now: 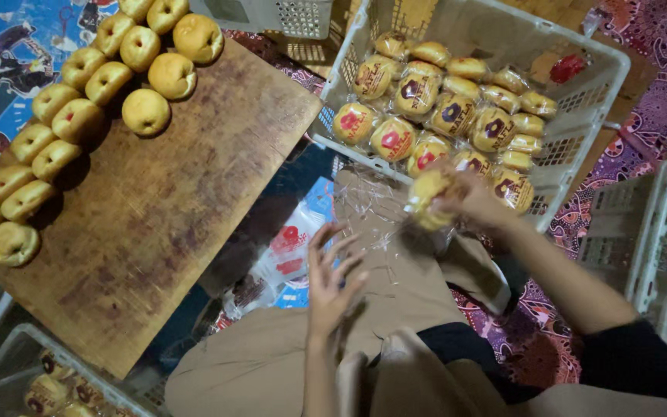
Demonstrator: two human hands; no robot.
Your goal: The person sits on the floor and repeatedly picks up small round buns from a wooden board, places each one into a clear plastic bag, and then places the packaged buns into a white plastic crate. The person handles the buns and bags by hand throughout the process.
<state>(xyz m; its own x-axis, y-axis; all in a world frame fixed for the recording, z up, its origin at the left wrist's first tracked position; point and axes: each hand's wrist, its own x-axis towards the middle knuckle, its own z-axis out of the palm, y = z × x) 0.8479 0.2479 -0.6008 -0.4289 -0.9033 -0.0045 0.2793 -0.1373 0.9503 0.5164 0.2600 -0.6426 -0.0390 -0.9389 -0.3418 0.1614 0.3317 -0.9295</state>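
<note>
1. Holding a bun in a clear wrapper (431, 199), the right hand (468, 201) has its fingers curled around it, just over the near rim of the white crate (584, 108).
2. The left hand (332, 282) hovers over the lap with fingers spread wide, holding nothing, near loose clear bags (364, 202).
3. The bun looks light, soft and easily crushed; the film is likely slippery, so a gentle cupping grip around its sides suits best.
4. Wrapped buns (441, 108) fill the crate; bare buns (79, 85) line the wooden board (156, 208).
</note>
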